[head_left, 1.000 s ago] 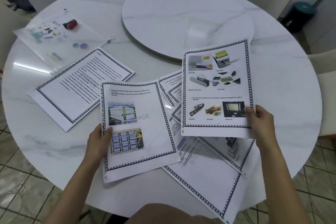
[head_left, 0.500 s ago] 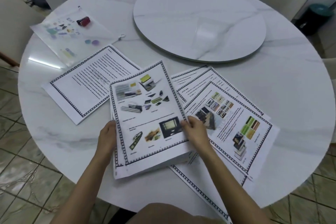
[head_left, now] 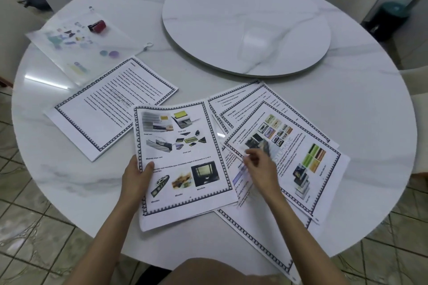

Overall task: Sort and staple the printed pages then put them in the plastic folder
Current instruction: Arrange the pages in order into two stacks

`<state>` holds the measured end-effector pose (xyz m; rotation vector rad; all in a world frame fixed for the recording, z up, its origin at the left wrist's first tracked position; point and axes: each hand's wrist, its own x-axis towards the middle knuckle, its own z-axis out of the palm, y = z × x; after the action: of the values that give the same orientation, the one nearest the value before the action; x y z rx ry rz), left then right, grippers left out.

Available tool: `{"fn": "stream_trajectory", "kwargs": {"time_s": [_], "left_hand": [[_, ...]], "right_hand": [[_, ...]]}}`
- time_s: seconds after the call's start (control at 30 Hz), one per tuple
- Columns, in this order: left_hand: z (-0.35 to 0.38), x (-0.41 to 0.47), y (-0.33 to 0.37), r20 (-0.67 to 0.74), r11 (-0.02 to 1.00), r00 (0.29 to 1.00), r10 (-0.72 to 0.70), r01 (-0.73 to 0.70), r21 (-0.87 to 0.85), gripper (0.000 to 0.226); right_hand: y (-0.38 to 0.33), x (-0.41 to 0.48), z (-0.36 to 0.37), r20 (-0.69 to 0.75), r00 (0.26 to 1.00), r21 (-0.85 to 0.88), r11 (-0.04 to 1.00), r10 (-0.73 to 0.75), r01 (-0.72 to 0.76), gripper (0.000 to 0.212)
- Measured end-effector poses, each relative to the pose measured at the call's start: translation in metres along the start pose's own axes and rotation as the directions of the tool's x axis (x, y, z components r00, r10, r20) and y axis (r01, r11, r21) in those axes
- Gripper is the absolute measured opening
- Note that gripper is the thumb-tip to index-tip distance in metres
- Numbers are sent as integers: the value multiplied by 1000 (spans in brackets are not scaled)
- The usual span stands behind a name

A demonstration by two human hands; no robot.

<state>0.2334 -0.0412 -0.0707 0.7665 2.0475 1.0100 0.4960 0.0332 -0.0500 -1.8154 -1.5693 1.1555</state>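
Head view: the left hand (head_left: 136, 176) grips the left edge of a picture page (head_left: 183, 157) topping a small stack at 6 o'clock on the round marble desk (head_left: 347, 111), thumb on top. The right hand (head_left: 259, 169), apart from the left, lies blurred over the fanned pages (head_left: 301, 146) at 4 o'clock, fingers curled by a sheet's edge; I cannot tell whether it grips. A text page (head_left: 111, 109) lies alone at 9 o'clock. The plastic folder (head_left: 81, 51) lies at 10 o'clock with a red stapler (head_left: 97, 26) on it. A marble turntable (head_left: 245, 7) sits at 12 o'clock.
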Motion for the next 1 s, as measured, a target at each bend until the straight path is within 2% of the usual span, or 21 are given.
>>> {"fn": "stream_trajectory", "kwargs": {"time_s": [0.1,0.17,0.33,0.5,0.77,1.0], "left_hand": [[0,1,-1,7,1000,1000,10,-10,12,26],[0,2,-2,5,1000,1000,5,-5,16,26],[0,3,2,15,999,1000,15,-15,32,26],[-3,3,6,20,999,999,36,-37,35,27],[-7,1,8,31,999,998,51,-52,12,24],[-8,2,7,56,999,998,39,-40,16,24]], "right_hand": [[19,8,-31,-181,983,-130,991,-40,17,26],[34,12,-45,-231,971,-229,973,-66,11,30],[41,11,-42,-66,977,-407,900,-201,158,46],[39,6,-19,89,920,-543,756,-381,366,45],[32,7,-8,95,854,-645,622,-511,444,23],[35,7,-11,41,840,-665,613,-541,427,12]]}}
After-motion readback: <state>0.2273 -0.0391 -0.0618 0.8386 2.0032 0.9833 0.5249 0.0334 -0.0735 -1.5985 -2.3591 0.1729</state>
